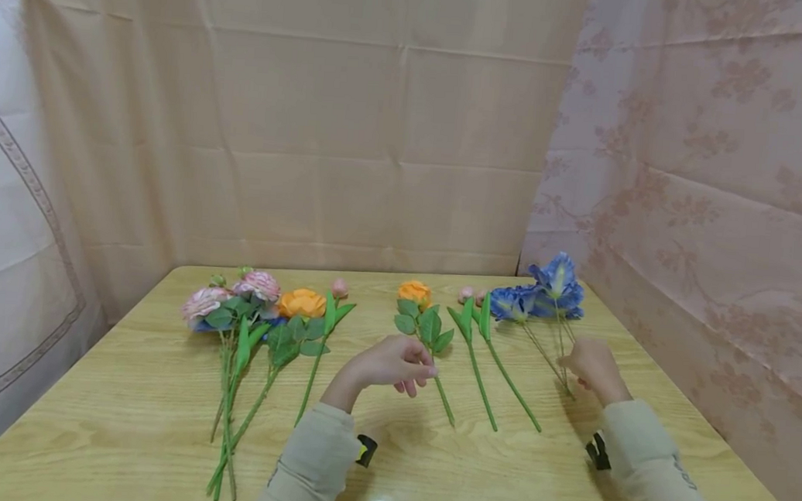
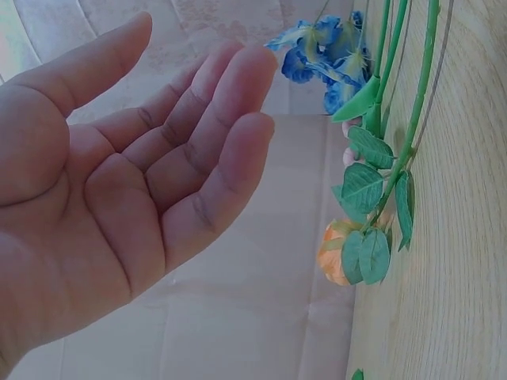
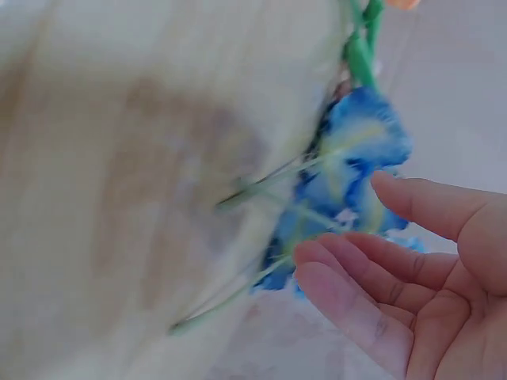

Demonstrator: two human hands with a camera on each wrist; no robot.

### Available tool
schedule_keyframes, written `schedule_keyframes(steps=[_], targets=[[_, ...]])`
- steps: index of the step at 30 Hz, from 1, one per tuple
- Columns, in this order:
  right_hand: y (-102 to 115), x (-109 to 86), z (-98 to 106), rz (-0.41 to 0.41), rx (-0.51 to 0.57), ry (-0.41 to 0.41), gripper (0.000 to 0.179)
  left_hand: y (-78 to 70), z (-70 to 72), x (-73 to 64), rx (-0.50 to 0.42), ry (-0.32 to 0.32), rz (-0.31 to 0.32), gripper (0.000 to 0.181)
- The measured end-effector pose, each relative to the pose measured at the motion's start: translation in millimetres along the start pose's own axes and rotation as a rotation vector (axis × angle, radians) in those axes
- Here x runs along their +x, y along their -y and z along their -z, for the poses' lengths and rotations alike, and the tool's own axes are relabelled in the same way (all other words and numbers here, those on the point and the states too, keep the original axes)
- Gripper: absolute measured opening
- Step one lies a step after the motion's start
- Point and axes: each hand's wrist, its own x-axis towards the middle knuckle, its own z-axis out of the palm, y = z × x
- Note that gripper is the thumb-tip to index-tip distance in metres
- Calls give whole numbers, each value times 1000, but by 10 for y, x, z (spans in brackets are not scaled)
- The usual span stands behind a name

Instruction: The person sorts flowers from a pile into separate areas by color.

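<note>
Blue artificial flowers (image 1: pixel 553 288) with thin stems lie at the table's far right corner. Close over their stems is my right hand (image 1: pixel 595 366). In the right wrist view that hand (image 3: pixel 412 277) has its thumb and fingers apart, with the blue blooms (image 3: pixel 360 150) just beyond the fingertips. My left hand (image 1: pixel 393 365) hovers over the stem of an orange flower (image 1: pixel 415 292) with green leaves. Its palm (image 2: pixel 150 174) is bare in the left wrist view, the fingers loosely bent. Between the hands lie two pink tulips (image 1: pixel 465 295) with long green stems.
At the left of the wooden table (image 1: pixel 139 395), pink flowers (image 1: pixel 259 285), another orange flower (image 1: pixel 302 303) and a further pink tulip (image 1: pixel 339 288) lie with stems partly crossed. A beige curtain (image 1: pixel 354 123) hangs behind, and a floral cloth (image 1: pixel 725 211) borders the right side.
</note>
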Motion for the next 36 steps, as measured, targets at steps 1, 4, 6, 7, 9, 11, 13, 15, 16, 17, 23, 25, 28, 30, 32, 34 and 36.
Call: schedule_keyframes(steps=[1, 4, 6, 7, 9, 11, 13, 15, 16, 17, 23, 25, 28, 30, 32, 34, 36], targets=[[32, -7, 13, 12, -5, -8, 40, -1, 1, 0, 1, 0, 0, 18], [145, -35, 46, 52, -16, -17, 43, -6, 2, -3, 3, 0, -2, 19], [225, -53, 56, 84, 8, -5, 37, -11, 4, -5, 8, -2, -4, 18], [263, -64, 55, 97, 28, 8, 32, -13, 4, -6, 12, -3, -4, 19], [338, -88, 47, 116, 77, 33, 25, -19, 3, -11, 22, -7, -1, 19], [402, -117, 35, 134, 131, 57, 22, -18, 3, -11, 37, -13, 6, 18], [455, -149, 21, 152, 158, 66, 23, -5, 4, -6, 58, -23, 16, 17], [497, -176, 9, 173, 169, 62, 24, 17, 11, 1, 90, -41, 25, 16], [516, -190, 2, 181, 173, 61, 25, 29, 18, 2, 114, -55, 31, 16], [533, -204, -5, 187, 177, 61, 25, 46, 26, 4, 139, -72, 37, 15], [609, -267, -39, 225, 205, 69, 22, 112, 94, -30, 276, -249, 140, 17], [624, -281, -49, 233, 214, 75, 22, 124, 122, -50, 313, -323, 194, 18], [639, -298, -60, 245, 218, 89, 23, 147, 173, -80, 369, -427, 270, 18], [647, -302, -65, 242, 222, 94, 23, 165, 210, -100, 392, -484, 320, 17], [657, -306, -64, 251, 225, 99, 23, 195, 254, -117, 403, -523, 357, 20], [664, -302, -67, 252, 230, 97, 22, 226, 300, -141, 431, -559, 378, 23], [673, -300, -67, 259, 232, 102, 20, 271, 345, -170, 460, -588, 391, 24]])
